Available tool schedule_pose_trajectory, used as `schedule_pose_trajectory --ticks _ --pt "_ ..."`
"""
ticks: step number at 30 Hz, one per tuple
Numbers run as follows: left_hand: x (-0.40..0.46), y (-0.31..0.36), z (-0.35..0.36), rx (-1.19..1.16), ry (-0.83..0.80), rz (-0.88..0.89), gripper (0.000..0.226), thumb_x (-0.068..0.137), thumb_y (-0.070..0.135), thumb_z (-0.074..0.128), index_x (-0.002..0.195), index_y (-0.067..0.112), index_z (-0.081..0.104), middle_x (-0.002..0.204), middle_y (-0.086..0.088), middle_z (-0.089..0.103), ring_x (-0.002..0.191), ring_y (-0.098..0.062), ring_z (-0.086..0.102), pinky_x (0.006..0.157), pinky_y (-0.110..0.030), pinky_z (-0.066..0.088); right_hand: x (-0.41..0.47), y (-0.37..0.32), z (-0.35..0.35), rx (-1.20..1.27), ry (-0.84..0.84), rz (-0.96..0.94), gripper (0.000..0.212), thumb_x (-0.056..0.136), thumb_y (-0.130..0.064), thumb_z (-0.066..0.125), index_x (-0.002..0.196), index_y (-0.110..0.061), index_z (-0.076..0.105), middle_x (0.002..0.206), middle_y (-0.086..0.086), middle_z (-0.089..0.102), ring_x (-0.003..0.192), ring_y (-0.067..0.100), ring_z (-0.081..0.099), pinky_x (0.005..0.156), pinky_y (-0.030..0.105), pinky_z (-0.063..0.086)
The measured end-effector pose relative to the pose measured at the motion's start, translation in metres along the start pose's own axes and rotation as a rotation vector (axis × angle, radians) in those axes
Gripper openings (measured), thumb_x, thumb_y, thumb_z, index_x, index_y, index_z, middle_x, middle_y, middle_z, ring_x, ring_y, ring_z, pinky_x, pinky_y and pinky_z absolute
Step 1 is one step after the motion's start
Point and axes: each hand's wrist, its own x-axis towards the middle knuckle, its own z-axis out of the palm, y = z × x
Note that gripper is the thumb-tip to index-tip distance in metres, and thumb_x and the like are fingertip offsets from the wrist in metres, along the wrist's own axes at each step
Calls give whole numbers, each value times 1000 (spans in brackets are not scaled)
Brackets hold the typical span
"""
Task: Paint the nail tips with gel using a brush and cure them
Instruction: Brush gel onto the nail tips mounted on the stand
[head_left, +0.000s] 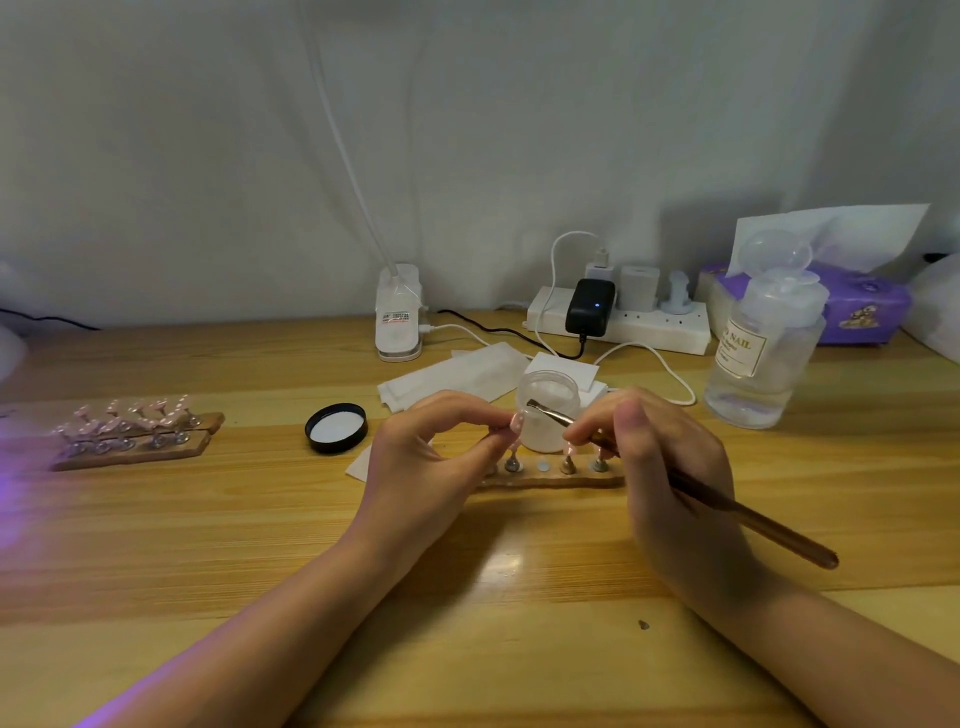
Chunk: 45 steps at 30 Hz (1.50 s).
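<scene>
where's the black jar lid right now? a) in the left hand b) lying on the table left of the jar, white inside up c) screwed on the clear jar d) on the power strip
b: the black lid lies flat on the wooden table with its white inside facing up, left of the open clear jar, while the left hand pinches a nail tip instead.

Power strip (654, 325) at back of wooden table (208, 519), black adapter (589, 306) and white chargers (626, 286) plugged in. Purple tissue box (862, 306) far right, behind clear bottle (763, 358). White clip lamp base (397, 312) left of strip.
</scene>
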Motion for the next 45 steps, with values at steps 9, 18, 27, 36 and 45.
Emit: schedule_pose_trajectory --ticks 9,18,27,36,45 --pt "0 -1 0 9 27 -13 16 73 10 72 85 20 72 82 5 68 79 -4 62 70 -11 46 -3 2 0 -42 -46 -87 48 95 -25 33 63 -8 64 65 -7 59 66 4 55 64 32 44" --pt "1 0 0 39 25 -13 24 73 9 73 82 30 68 83 9 67 81 -4 61 71 -12 47 -1 1 2 -28 -68 -29 39 92 -21 34 72 -8 65 72 -8 61 73 6 58 68 29 46" --pt "1 0 0 58 24 -14 23 73 9 73 82 30 68 82 10 67 81 -3 61 73 -13 46 -1 1 1 -7 -43 21 34 92 -24 32 77 -20 62 74 -9 61 74 5 58 66 22 46" --pt "1 0 0 72 22 -11 26 73 9 73 81 33 67 81 12 66 81 -2 60 74 -14 45 -1 0 0 -62 -9 -30 37 93 -23 31 70 -25 59 69 -17 58 72 -1 56 70 33 43" --pt "1 0 0 65 22 -10 28 72 6 73 81 32 67 81 12 66 80 -3 60 73 -13 46 -2 0 2 -55 -69 -40 53 97 -38 29 68 -12 65 72 -19 57 73 -1 56 71 34 43"
